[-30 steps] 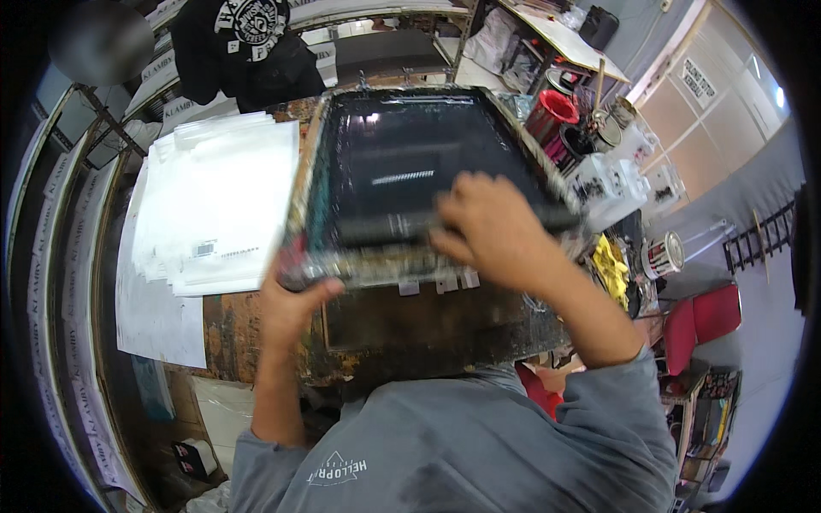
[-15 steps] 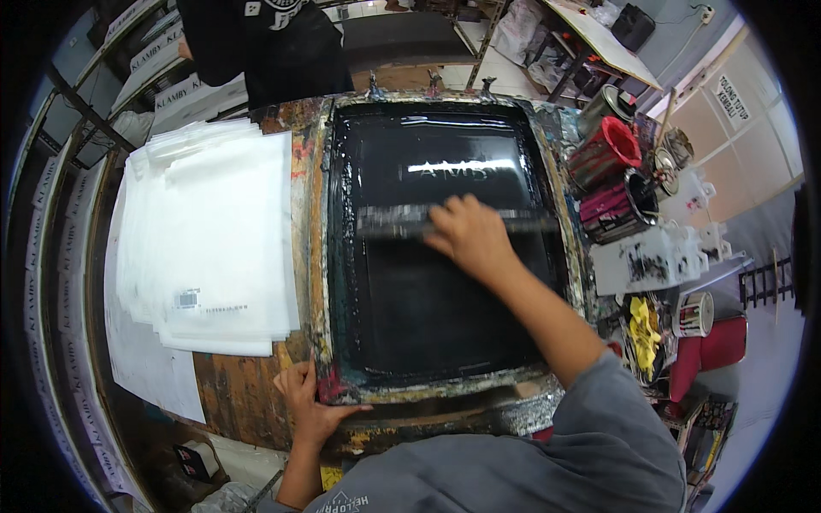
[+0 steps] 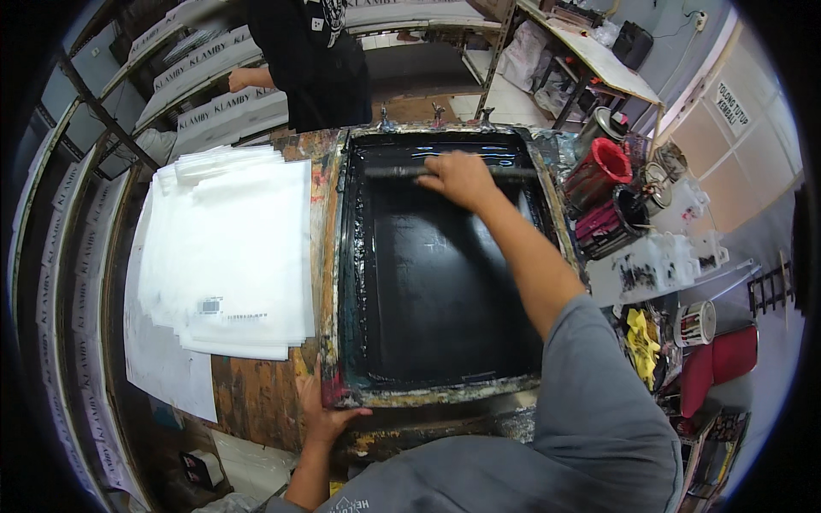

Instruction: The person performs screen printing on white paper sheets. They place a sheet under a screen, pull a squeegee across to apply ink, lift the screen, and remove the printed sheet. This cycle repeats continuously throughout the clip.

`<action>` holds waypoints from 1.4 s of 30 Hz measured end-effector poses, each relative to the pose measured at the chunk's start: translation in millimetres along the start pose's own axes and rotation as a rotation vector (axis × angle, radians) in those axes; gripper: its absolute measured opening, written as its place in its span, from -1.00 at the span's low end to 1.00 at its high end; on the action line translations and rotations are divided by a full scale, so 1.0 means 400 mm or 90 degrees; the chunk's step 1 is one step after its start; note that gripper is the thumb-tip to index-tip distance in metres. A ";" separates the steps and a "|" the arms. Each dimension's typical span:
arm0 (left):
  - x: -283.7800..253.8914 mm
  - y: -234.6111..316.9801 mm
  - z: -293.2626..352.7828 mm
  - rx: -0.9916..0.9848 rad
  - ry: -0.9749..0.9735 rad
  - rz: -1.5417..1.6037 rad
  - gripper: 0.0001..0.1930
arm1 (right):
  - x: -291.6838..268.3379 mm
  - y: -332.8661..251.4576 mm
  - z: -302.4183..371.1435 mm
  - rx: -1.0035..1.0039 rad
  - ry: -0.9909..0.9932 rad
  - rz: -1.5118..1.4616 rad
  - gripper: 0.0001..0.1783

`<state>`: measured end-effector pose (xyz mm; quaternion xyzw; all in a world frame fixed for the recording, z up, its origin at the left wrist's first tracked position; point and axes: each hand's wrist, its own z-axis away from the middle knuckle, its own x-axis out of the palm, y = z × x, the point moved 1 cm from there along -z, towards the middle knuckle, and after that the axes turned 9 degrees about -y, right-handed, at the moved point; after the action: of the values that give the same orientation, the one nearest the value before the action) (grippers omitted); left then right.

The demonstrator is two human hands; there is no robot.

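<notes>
A screen-printing frame [image 3: 332, 282] with paint-crusted wooden edges lies on the table before me, its mesh [image 3: 445, 308] dark and glossy with black ink. My right hand [image 3: 462, 181] is closed over the middle of a squeegee [image 3: 389, 173], which lies crosswise near the far end of the screen. Some of the squeegee's grip is hidden under my fingers. At the frame's near left corner rests my left hand [image 3: 323, 417], its thumb stretched along the near edge and its fingers pointing up the left side. It touches the corner from outside with thumb and fingers apart.
Left of the frame lies a stack of white sheets [image 3: 231, 256]. Paint cans stand along the right, including a red one [image 3: 599, 171], by a yellow cloth [image 3: 641, 338]. Hinge clamps [image 3: 438, 115] line the far edge. A person in black [image 3: 316, 68] stands beyond the table.
My right hand has pushed the squeegee away from me, from mid-screen to near the far end. My left hand stays at the corner, fingers straighter. The person beyond has stretched an arm leftward.
</notes>
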<state>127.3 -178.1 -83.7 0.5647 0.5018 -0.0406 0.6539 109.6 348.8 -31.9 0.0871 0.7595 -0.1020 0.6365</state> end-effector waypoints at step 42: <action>-0.241 -0.333 -0.542 -0.179 0.187 0.272 -0.76 | -0.949 -0.327 0.245 0.028 0.158 -0.012 -0.51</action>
<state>-134.9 -106.5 -78.3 0.5612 0.4614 0.2500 0.6401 234.4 195.6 331.2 0.1058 0.8310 -0.1130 0.5343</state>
